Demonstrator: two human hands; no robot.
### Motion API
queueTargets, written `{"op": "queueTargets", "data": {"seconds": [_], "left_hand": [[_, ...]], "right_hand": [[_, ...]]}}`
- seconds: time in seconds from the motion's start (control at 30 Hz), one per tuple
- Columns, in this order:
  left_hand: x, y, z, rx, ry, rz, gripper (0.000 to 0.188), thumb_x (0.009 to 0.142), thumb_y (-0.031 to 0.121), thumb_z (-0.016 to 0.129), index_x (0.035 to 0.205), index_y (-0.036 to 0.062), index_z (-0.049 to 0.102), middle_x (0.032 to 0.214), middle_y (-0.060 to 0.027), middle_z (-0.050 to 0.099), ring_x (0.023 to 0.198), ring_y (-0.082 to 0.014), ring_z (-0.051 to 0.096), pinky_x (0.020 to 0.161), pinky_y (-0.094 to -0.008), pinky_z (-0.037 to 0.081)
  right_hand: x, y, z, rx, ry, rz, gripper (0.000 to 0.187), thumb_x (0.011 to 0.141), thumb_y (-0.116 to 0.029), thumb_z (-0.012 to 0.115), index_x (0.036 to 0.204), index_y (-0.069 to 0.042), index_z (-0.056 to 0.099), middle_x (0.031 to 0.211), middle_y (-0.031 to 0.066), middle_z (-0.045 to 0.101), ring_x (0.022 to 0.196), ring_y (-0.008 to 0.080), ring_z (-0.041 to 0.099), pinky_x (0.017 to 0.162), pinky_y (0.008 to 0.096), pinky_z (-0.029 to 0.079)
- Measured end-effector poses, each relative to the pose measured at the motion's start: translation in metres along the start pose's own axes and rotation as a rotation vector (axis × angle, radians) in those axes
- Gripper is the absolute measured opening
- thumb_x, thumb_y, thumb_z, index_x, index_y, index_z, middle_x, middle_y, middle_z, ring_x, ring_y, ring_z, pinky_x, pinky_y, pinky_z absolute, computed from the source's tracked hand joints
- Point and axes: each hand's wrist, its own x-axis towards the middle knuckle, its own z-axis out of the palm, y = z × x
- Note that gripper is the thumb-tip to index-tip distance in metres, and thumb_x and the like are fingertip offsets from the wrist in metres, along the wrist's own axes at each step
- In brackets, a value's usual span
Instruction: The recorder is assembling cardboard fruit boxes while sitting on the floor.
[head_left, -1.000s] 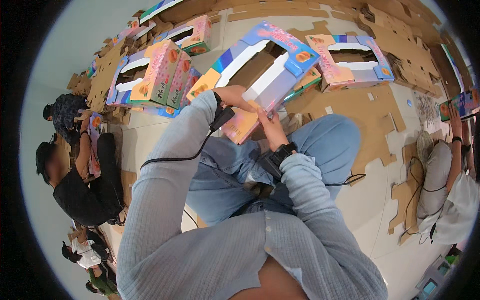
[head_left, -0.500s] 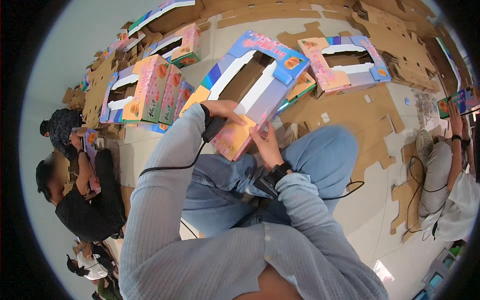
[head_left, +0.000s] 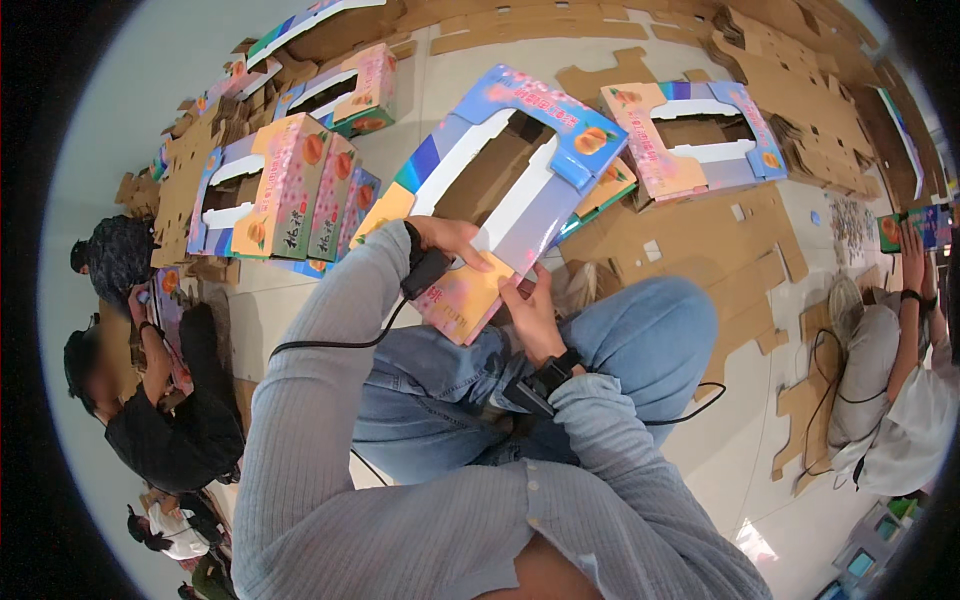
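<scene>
A colourful cardboard fruit box (head_left: 528,229) lies tilted in front of me, its near end over my legs. Through its large cut-out top, bare brown cardboard shows inside. My left hand (head_left: 452,240) grips the left side near the close end, thumb lying on the orange panel. At the right near corner, my right hand (head_left: 533,314) is closed on the box edge, its thumb up along the side; some of those fingers are hidden behind the panel. A second box (head_left: 606,183) in orange and green shows partly beneath the held one.
Finished-looking boxes stand left (head_left: 285,185) and right (head_left: 655,180) on the floor. Flattened cardboard (head_left: 690,240) covers floor at the right, with stacked sheets (head_left: 800,100) behind. One person (head_left: 175,430) sits at the left, another (head_left: 905,400) at the right.
The near end of the held box has come slightly lower, toward my lap. Both hands keep their hold. The whole view has shifted a little.
</scene>
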Motion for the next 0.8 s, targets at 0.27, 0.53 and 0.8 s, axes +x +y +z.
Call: {"op": "queueTargets", "data": {"seconds": [0.27, 0.53, 0.8], "left_hand": [[-0.01, 0.009, 0.015, 0.073, -0.05, 0.268, 0.065, 0.074, 0.022, 0.076, 0.128, -0.0007, 0.047, 0.118, -0.0087, 0.059, 0.105, -0.0174, 0.057, 0.09, -0.0283, 0.043], [-0.03, -0.022, 0.108, 0.449, 1.05, 0.615, 0.076, 0.079, 0.022, 0.071, 0.139, -0.0028, 0.032, 0.134, -0.0216, 0.046, 0.126, -0.0309, 0.044, 0.106, -0.0362, 0.035], [-0.039, -0.047, 0.187, 0.15, 1.229, 0.682, 0.057, 0.086, 0.021, 0.065, 0.134, 0.0013, 0.042, 0.13, -0.0194, 0.05, 0.123, -0.0299, 0.048, 0.102, -0.0357, 0.039]], "right_hand": [[0.0, 0.005, -0.009, -0.163, -0.033, -0.033, 0.07, 0.093, -0.031, 0.059, 0.141, 0.002, 0.02, 0.121, 0.0185, 0.051, 0.11, 0.0218, 0.051, 0.095, 0.0329, 0.041], [0.001, 0.013, -0.01, -0.211, -0.063, -0.069, 0.075, 0.093, -0.036, 0.059, 0.142, 0.002, 0.018, 0.125, 0.0154, 0.049, 0.112, 0.0216, 0.051, 0.093, 0.0333, 0.042], [-0.004, 0.013, 0.003, -0.028, -0.337, 0.232, 0.059, 0.09, -0.057, 0.051, 0.125, -0.009, 0.052, 0.107, 0.0058, 0.061, 0.1, 0.0186, 0.057, 0.088, 0.0368, 0.045]]}}
